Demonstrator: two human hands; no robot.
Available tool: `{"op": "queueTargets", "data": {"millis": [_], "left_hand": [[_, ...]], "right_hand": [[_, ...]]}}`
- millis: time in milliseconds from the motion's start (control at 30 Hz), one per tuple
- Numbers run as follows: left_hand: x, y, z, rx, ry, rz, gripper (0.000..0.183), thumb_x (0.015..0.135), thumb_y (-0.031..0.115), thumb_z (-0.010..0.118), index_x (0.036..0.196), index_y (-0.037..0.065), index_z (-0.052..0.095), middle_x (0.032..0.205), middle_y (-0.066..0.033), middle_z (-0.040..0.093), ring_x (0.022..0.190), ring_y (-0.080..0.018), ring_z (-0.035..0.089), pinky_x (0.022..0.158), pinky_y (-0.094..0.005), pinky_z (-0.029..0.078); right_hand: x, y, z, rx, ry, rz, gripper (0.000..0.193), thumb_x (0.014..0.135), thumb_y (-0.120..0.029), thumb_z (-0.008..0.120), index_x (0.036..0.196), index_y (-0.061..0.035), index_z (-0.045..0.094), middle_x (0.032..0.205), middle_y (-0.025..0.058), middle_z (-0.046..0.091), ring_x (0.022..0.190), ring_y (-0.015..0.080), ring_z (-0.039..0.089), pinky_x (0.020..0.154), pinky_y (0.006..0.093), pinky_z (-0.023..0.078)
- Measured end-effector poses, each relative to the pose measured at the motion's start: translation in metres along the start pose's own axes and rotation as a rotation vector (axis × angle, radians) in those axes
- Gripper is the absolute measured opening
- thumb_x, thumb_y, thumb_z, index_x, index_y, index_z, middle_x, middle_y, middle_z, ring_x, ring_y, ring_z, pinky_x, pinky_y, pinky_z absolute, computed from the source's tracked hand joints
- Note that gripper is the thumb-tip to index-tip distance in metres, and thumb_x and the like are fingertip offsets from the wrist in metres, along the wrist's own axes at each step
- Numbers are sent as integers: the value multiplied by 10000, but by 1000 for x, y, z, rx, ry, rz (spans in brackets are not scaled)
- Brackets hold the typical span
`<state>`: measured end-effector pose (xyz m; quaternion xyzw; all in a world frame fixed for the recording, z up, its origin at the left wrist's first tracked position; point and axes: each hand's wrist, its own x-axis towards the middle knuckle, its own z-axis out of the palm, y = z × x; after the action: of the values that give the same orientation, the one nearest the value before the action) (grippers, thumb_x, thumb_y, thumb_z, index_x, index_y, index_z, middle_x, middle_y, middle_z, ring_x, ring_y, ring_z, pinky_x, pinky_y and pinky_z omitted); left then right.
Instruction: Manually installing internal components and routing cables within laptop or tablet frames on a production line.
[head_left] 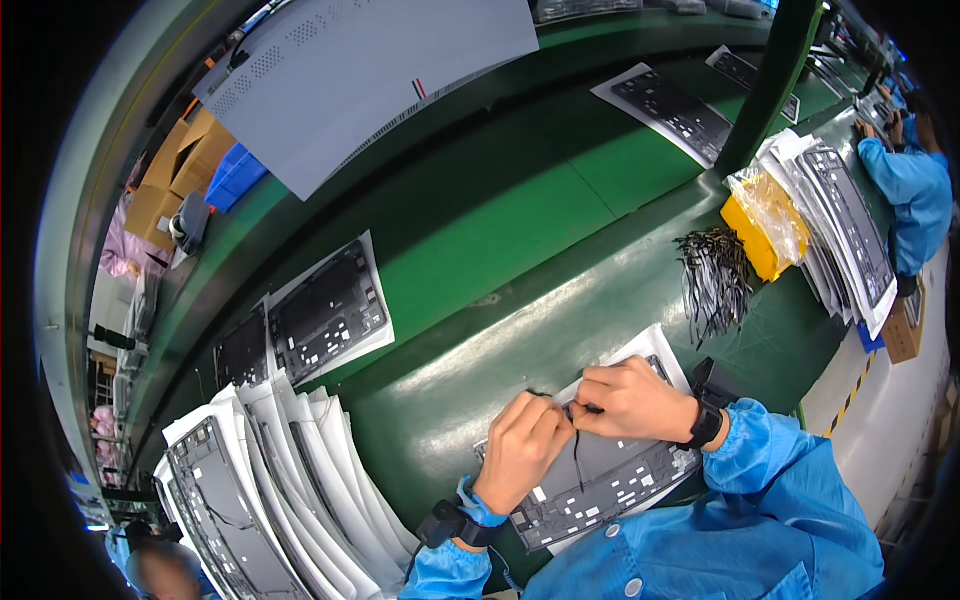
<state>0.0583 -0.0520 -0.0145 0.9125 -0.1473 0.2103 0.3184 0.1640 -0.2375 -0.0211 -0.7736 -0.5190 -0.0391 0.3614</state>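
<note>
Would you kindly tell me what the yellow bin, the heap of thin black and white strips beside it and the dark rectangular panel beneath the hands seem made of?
Yellow bin: probably plastic, smooth and evenly coloured.
Heap of thin black and white strips: perhaps plastic-coated cables, finish unclear, from slender, bending lengths.
Dark rectangular panel: matte plastic or coated metal; its dull surface leaves that open.

Head cam | left fisheye of worn pair | faces down and forward — left hand (522, 448), right hand (637, 400) near | green belt (545, 215) beyond
</note>
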Motion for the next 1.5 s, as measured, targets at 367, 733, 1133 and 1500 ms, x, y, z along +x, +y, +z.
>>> {"op": "queueTargets", "data": {"millis": [367,733,1133,1500], "left_hand": [[-3,2,2,-26,43,-82,193,728,-31,848,845,-4,697,873,-100,693,774,-288,659,667,-376,550],[-32,23,-30,206,-4,-360,152,898,69,779,1035,22,730,1020,-102,691,965,-314,631,868,-415,465],[-18,28,-16,194,-43,-377,157,897,25,771,993,-12,652,1057,-164,622,923,-367,608,852,-452,501],[-2,25,-18,72,-327,-474,144,927,148,765,942,64,649,862,-114,591,876,-342,553,794,-448,407]], "right_hand": [[-1,1,2,-1,21,-10,233,830,-140,733,678,-37,590,682,100,565,540,329,617,519,450,505],[-66,-19,-43,29,355,341,96,841,-12,756,931,-1,788,923,133,714,791,292,707,705,383,576],[-92,-33,-21,80,501,471,190,800,33,774,987,20,804,1153,173,680,960,295,702,857,373,577],[-95,-30,-18,81,516,419,175,778,20,781,953,19,797,1128,163,696,922,271,695,805,367,591]]}}
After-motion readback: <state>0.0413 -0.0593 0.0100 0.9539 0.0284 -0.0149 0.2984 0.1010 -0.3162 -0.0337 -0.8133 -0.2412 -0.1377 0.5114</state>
